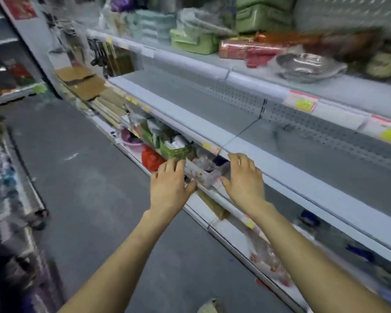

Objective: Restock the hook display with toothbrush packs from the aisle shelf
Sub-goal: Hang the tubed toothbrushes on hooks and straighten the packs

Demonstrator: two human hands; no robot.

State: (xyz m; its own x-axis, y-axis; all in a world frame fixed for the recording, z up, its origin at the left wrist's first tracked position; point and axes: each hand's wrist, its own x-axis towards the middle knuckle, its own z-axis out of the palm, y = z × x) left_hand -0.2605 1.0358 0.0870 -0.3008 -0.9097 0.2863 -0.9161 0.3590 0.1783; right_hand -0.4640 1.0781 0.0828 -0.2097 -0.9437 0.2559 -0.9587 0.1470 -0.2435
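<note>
Shop aisle, shelving from 12 to 5 o'clock; box (203, 175) on lower shelf (229, 207) near centre; left hand (169, 184) at its 9 o'clock, right hand (244, 179) at 3, both spread, flanking; packs too blurred to confirm; seemingly early, hanging all ahead.

A person's left forearm (127, 256), at 7 o'clock in the frame, and right forearm (303, 251), at 5 o'clock, are bare up to the picture's edge. The left hand (169, 186) and right hand (244, 179), near centre, are likewise bare. Motion blur softens finer detail.
</note>
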